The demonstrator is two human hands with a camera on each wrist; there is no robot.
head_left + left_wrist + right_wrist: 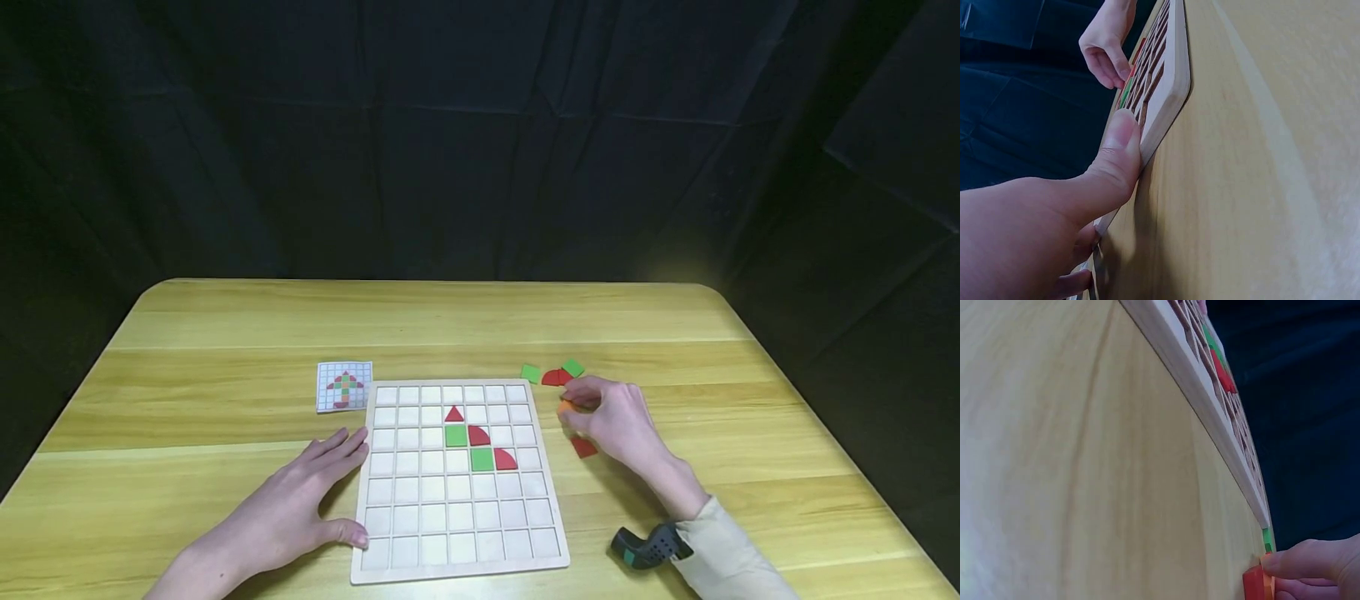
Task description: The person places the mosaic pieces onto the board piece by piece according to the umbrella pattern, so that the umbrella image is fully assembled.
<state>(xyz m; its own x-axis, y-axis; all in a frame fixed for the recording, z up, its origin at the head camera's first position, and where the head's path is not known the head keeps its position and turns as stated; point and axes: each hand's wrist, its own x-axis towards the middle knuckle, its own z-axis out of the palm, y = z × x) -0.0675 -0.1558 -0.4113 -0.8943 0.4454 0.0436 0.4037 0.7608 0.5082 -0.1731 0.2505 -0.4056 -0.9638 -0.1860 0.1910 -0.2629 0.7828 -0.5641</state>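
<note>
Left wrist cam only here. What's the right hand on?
Observer: Right hand pinches an orange piece, off the board, beside its right edge.
Operator: Any reference pattern around?
Observer: Yes, a printed card lies by the board's far left corner.
Operator: Full count on the board?
Observer: Five pieces: one red triangle, two green squares, two red quarter-circles.

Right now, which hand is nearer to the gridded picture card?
Left. The left hand lies at the left edge of the board, just below the picture card in the head view; the right hand is beyond the board's right edge, pinching the orange piece.
</note>
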